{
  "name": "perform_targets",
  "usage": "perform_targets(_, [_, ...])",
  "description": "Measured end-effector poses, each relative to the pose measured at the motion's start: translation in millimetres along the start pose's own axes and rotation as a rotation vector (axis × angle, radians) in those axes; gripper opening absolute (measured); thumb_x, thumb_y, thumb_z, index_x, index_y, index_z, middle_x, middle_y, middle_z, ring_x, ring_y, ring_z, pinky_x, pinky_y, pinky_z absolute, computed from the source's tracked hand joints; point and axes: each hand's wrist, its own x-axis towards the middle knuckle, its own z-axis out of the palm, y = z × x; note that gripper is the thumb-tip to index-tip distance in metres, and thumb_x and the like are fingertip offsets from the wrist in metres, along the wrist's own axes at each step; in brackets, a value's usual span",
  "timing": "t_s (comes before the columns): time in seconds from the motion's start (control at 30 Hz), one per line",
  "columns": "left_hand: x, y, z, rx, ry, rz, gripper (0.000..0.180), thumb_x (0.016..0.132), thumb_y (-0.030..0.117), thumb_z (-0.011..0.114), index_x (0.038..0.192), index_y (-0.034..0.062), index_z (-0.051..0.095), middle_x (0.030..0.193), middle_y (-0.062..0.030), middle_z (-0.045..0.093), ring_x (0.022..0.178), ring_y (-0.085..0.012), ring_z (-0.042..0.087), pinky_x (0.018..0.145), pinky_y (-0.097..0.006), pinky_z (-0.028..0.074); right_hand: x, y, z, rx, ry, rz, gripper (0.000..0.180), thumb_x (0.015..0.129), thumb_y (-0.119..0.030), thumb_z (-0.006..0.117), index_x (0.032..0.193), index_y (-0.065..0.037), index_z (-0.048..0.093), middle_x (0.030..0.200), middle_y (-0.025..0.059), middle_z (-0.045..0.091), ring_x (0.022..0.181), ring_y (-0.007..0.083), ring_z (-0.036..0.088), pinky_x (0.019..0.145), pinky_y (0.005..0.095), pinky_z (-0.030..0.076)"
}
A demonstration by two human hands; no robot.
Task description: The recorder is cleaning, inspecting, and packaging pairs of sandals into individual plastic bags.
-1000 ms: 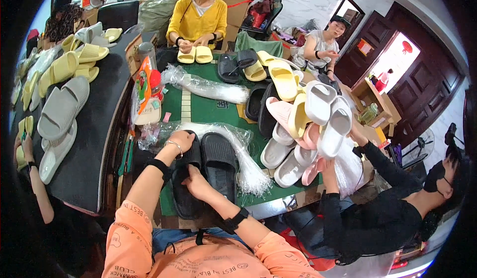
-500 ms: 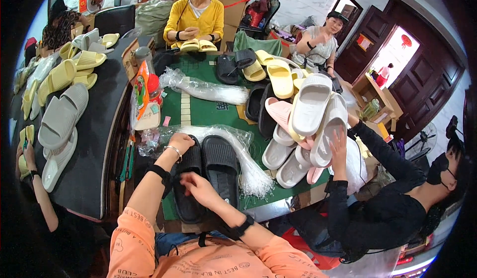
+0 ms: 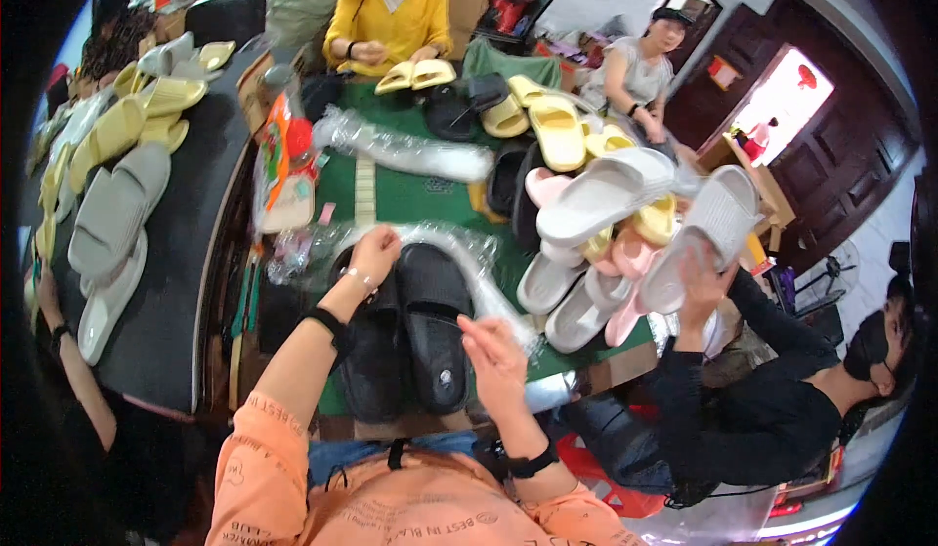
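Observation:
A pair of black slippers lies side by side on the green table before me, the left slipper [image 3: 373, 375] and the right slipper [image 3: 435, 346]. My left hand [image 3: 375, 255] is over the toe end of the pair, fingers pinched together; whatever they hold is too small to make out. At the right slipper's outer edge, my right hand [image 3: 498, 358] is also closed in a pinch, its contents unclear. Beyond the slippers, a bundle of thin clear plastic strands [image 3: 493, 310] spreads from a clear bag, partly behind the right slipper.
Grey, pink and yellow slippers are piled at the right [image 3: 586, 297]. A co-worker's hand [image 3: 699, 287] there holds a grey slipper [image 3: 718, 224]. Another strand bundle [image 3: 420, 160] lies farther back. Green-handled scissors [image 3: 250, 292] are left of me. More slippers cover the dark side table [image 3: 186, 282].
My right hand has left the left slipper and moved right, past the right slipper. My left hand has shifted slightly up and right. The co-worker's grey slipper has moved right, off the pile.

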Motion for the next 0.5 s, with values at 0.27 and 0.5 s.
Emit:
perform_targets(0.27, [-3, 31, 10, 0.249, -0.065, 0.092, 0.010, 0.076, 0.010, 0.055, 0.078, 0.0003, 0.053, 0.071, -0.0098, 0.059, 0.068, -0.0189, 0.056, 0.064, -0.029, 0.044, -20, 33, 24, 0.642, -0.151, 0.636, 0.028, 0.082, -0.009, 0.053, 0.108, 0.001, 0.051, 0.076, 0.0062, 0.059, 0.057, 0.0066, 0.050, 0.049, 0.0153, 0.038])
perform_targets(0.5, [-1, 17, 16, 0.259, -0.159, 0.074, 0.009, 0.077, 0.009, 0.053, 0.079, 0.0003, 0.051, 0.071, -0.0109, 0.059, 0.071, -0.0218, 0.059, 0.065, -0.030, 0.044, -28, 62, 33, 0.455, -0.190, 0.864, 0.022, 0.084, -0.016, 0.051, 0.097, 0.001, 0.053, 0.064, 0.0010, 0.053, 0.050, 0.0066, 0.046, 0.043, 0.0173, 0.034])
